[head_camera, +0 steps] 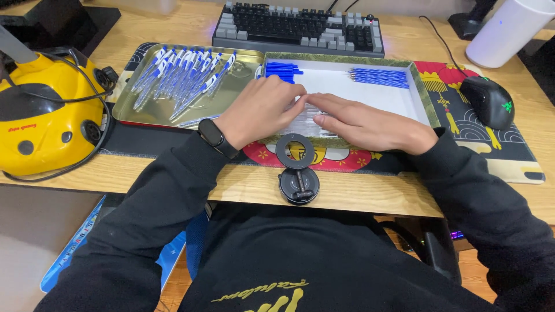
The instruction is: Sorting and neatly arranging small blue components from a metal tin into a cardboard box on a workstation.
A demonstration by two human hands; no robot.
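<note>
Black ring stand (298, 167) at desk edge; beyond it left hand (260, 110) and right hand (370, 124) lie fingers-flat, clamping nothing, on clear pen barrels (306, 118) in the white box (425, 95); sorting step, judged; picking one barrel calls for a pinch.

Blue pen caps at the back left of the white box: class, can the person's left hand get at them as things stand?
Probably yes. The left hand rests at the box's near edge on the clear pen barrels, and the blue pen caps lie just beyond it in the open white box with nothing between.
</note>
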